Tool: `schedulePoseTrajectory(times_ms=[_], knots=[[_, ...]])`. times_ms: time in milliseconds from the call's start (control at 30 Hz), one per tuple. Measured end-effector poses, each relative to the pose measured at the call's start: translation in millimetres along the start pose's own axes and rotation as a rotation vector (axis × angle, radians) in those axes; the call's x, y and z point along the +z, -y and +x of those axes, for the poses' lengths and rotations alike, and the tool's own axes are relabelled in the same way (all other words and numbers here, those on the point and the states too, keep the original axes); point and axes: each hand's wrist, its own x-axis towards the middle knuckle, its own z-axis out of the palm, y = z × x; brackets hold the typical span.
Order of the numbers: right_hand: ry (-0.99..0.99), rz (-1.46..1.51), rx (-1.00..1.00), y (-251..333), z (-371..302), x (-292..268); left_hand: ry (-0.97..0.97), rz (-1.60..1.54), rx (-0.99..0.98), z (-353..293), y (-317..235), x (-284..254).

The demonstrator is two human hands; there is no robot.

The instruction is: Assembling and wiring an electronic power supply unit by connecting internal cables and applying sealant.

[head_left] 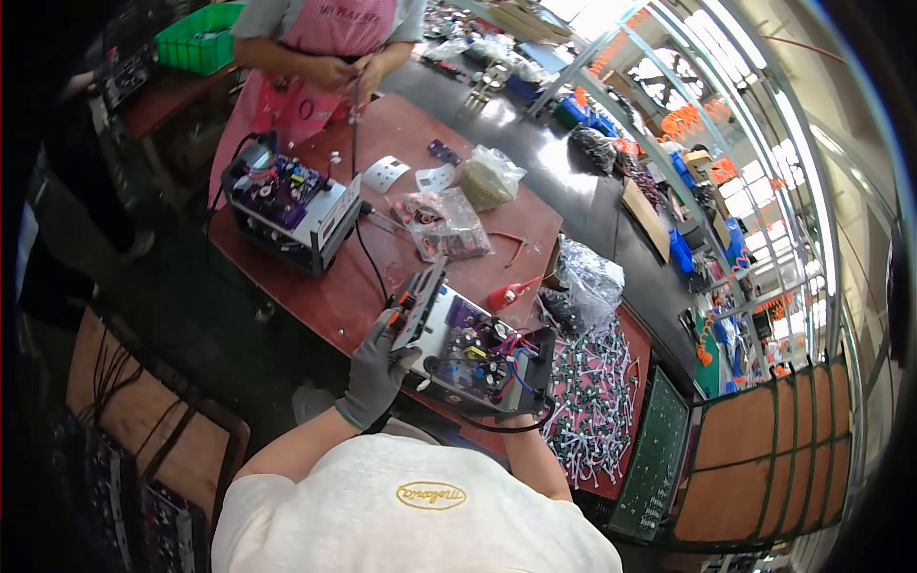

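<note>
The right hand is hidden behind the open device (475, 355), so its grip cannot be told (only the forearm shows); the small parts in the clear bags (441, 222) blur together.

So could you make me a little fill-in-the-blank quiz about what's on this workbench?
1. The person's left hand, gripping the open electronics chassis, wears a ____ glove.
2. The work table under the chassis has a ____ top.
3. Past a second open chassis, a co-worker wears a ____ apron.
4. The plastic crate at the far left is ____.

Missing words: grey; reddish-brown; pink; green.
</note>
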Motion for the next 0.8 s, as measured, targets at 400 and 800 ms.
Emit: schedulePoseTrajectory(times_ms=[400, 800], knots=[[-0.063, -0.698, 0.477, -100, 39, 76, -0.106, -0.009, -0.363, -46, 0, -24], [0.188, -0.357, 1.035, -168, 55, 105, -0.319, 0.351, -0.372, -90, 30, -50]])
